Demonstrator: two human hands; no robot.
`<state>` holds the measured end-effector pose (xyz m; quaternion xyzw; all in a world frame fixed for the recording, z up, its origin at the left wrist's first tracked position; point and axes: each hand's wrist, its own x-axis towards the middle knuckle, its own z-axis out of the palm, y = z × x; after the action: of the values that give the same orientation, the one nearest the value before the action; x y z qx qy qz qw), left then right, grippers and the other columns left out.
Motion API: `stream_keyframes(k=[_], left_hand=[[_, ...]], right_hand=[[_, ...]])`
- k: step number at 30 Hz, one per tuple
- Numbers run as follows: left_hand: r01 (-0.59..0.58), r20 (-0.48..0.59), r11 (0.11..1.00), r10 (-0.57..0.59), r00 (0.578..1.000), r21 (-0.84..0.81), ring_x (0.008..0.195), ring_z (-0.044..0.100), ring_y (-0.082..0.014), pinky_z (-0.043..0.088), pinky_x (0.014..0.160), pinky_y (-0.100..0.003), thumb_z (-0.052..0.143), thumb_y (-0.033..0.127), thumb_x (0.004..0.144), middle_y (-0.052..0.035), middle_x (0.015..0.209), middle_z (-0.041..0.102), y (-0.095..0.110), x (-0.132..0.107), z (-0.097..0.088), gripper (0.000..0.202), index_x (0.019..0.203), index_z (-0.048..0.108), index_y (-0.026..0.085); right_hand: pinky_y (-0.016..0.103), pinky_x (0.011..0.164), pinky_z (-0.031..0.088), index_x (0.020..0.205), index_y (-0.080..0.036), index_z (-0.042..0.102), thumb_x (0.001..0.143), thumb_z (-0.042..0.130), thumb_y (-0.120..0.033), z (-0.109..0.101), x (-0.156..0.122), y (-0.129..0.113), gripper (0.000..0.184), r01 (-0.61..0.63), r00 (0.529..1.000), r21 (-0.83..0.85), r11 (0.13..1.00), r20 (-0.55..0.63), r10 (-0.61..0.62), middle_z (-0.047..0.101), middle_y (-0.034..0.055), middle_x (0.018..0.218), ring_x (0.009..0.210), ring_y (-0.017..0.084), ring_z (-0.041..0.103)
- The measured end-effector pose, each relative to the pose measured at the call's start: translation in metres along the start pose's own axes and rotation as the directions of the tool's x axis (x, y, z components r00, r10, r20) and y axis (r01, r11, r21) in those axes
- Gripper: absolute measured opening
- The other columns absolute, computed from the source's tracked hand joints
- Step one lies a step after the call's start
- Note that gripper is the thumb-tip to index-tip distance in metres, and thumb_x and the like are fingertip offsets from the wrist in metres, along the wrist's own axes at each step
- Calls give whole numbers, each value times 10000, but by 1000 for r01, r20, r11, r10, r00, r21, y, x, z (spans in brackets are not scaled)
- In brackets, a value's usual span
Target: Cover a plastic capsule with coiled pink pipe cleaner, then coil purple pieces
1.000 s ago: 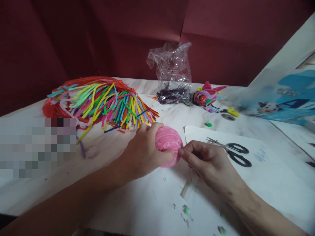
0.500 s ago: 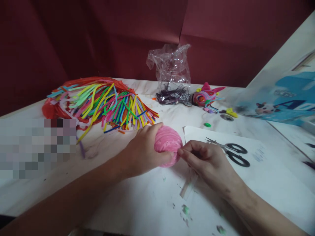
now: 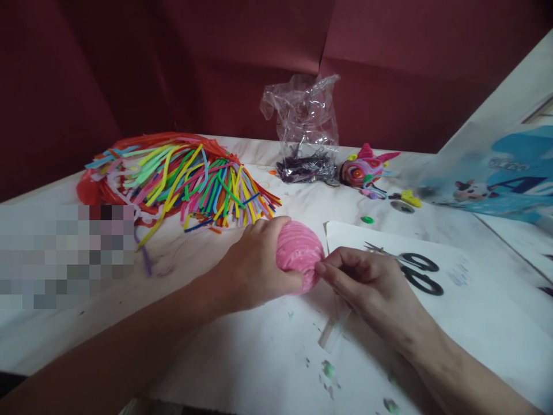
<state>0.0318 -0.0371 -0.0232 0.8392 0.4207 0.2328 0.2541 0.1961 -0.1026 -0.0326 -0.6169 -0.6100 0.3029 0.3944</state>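
A pink ball (image 3: 301, 245), its surface ringed with fuzzy strands like wound pipe cleaner, is in the middle of the head view. My left hand (image 3: 263, 259) grips it from the left, thumb across its lower front. At the ball's lower right edge, my right hand (image 3: 358, 271) pinches thumb and forefinger together against the surface. What sits between those fingertips is too small to make out. Black-handled scissors (image 3: 417, 271) lie on a white sheet of paper (image 3: 479, 300), just right of my right hand.
Behind my left hand lies a heap of coloured pipe cleaners (image 3: 207, 187) on red plastic. Farther back are a clear plastic bag (image 3: 305, 129) and a pink fuzzy figure (image 3: 365, 170). A green disc (image 3: 367, 219), a yellow piece (image 3: 411, 199) and a blue printed package (image 3: 505, 173) lie to the right.
The whole view has shifted slightly, so things sit a little farther right in the picture. Both hands keep nearly the same hold at the pink ball.
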Motion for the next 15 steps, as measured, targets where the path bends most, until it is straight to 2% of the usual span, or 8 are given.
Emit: stream_keyframes(k=[3,6,15], left_hand=[[18,-1,1000,-18,1000,-5,1153,450,-298,368,982,-433,613,375,607,-157,1235,491,2,-1,0,764,1289,389,111],[19,-17,1000,-20,1000,-10,1146,453,-298,375,970,-448,608,372,614,-141,1237,489,-1,0,2,742,1287,388,149],[-9,-27,1000,8,1000,-21,1135,459,-278,381,966,-432,617,357,616,-123,1220,497,-6,1,2,720,1273,394,165]], right_hand=[[187,368,268,622,-147,567,792,533,-361,-1,-1,0,275,-19,1000,12,1000,-3,19,462,-30,480,412,72,352],[192,371,272,619,-153,565,788,549,-354,-3,-1,-1,263,-35,999,20,999,-28,36,463,-35,454,398,74,363],[193,343,253,607,-153,565,778,554,-357,-3,2,2,267,9,1000,40,999,-21,-8,478,-30,424,359,66,345]])
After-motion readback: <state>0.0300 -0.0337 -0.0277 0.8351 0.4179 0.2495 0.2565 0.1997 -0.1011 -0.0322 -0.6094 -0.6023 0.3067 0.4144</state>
